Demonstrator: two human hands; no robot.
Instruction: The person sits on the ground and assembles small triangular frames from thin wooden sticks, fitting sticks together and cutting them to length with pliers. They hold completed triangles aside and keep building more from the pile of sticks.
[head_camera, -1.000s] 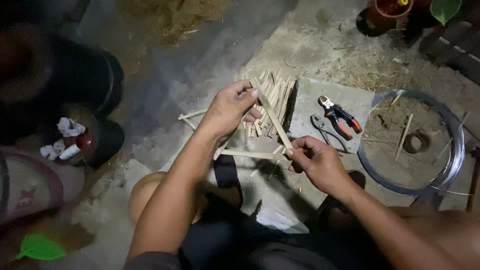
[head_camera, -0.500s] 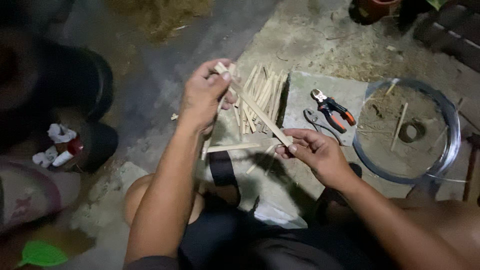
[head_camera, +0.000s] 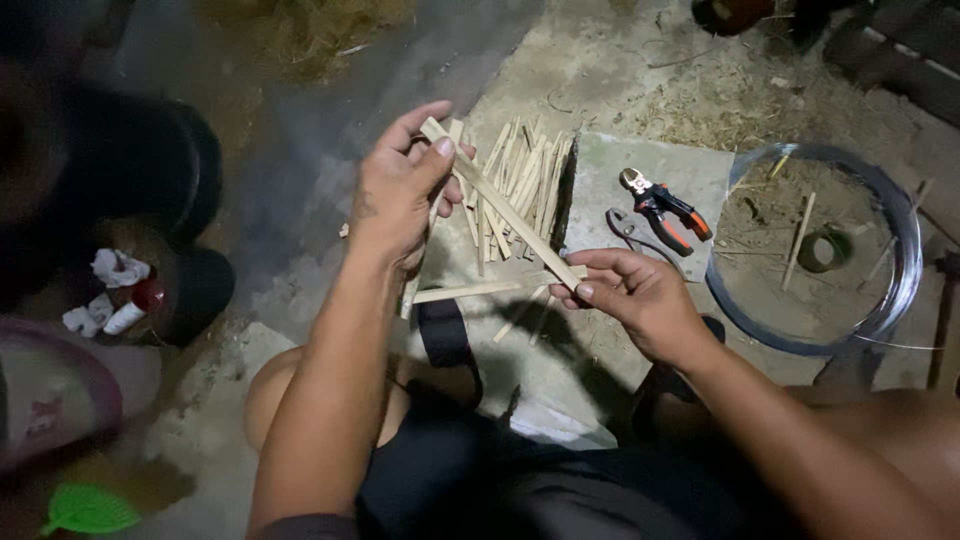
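Note:
My left hand (head_camera: 400, 195) pinches the upper end of a thin pale wooden stick frame (head_camera: 500, 205), thumb on top. My right hand (head_camera: 640, 295) grips the lower corner, where the diagonal stick meets a horizontal one (head_camera: 470, 292). The sticks form a rough triangle held above the ground, over my lap. Beneath them lies a pile of similar cut sticks (head_camera: 525, 175) on the concrete.
Red-handled pliers (head_camera: 665, 210) rest on a grey slab (head_camera: 650, 180) to the right. A coil of clear wire (head_camera: 895, 250) rings some dirt and loose sticks farther right. Dark boots (head_camera: 190, 180) and a small red-and-white item (head_camera: 125, 295) sit at left, a green leaf-shaped thing (head_camera: 88, 510) bottom left.
My left hand has lifted and shifted left along the diagonal stick toward its upper end. My right hand keeps its grip on the lower corner.

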